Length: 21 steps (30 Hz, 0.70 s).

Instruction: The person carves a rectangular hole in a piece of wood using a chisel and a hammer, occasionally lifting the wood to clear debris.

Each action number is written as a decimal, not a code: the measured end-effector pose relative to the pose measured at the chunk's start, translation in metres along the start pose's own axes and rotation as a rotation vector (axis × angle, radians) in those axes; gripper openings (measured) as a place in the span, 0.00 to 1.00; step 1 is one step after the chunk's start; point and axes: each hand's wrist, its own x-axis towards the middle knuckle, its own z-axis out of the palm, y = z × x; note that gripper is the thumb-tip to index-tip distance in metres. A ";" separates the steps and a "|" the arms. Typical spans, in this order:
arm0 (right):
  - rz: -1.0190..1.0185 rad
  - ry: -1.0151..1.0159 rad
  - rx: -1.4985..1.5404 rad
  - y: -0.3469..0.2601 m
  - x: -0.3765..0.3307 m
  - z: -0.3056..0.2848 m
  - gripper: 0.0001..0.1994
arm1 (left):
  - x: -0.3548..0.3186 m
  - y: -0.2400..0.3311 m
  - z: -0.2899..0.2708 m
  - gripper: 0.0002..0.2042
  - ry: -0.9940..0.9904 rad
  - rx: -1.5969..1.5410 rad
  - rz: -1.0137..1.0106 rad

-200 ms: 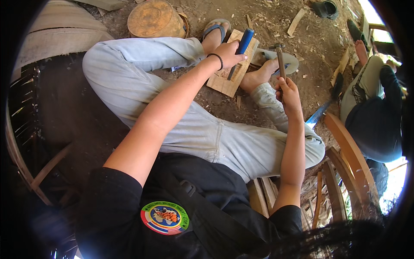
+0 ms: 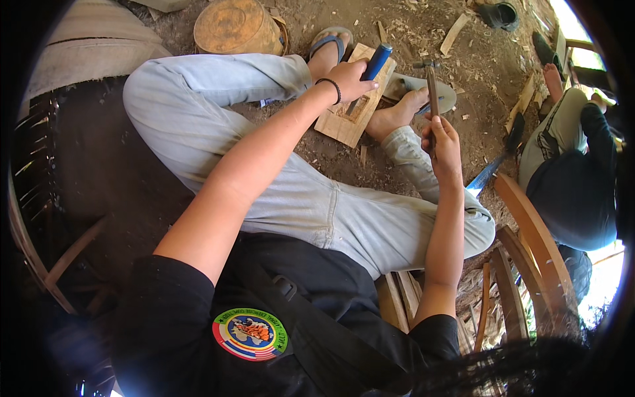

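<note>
My left hand (image 2: 350,81) is closed around a chisel (image 2: 377,61) with a blue handle. Its dark blade points down at a wooden board (image 2: 339,128) that lies between my feet. A rectangular recess is cut into the board, and the blade's tip is at that recess. My right hand (image 2: 442,147) grips a hammer (image 2: 432,91) by its wooden handle. The hammer's metal head is raised, to the right of the chisel and apart from it.
A round rusty-topped container (image 2: 237,28) stands beyond my left knee. Wood chips litter the dirt floor. A saw (image 2: 488,173) with a blue blade lies by my right knee, near curved wooden pieces (image 2: 539,231). Another person (image 2: 572,178) sits at the far right.
The hammer's head has swung slightly up and turned to the left. The chisel stays at the board's recess in my left hand, and the view has shifted a little.
</note>
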 end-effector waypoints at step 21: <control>-0.504 0.008 0.136 -0.017 -0.036 0.029 0.10 | -0.010 0.014 -0.006 0.24 -0.101 0.088 0.034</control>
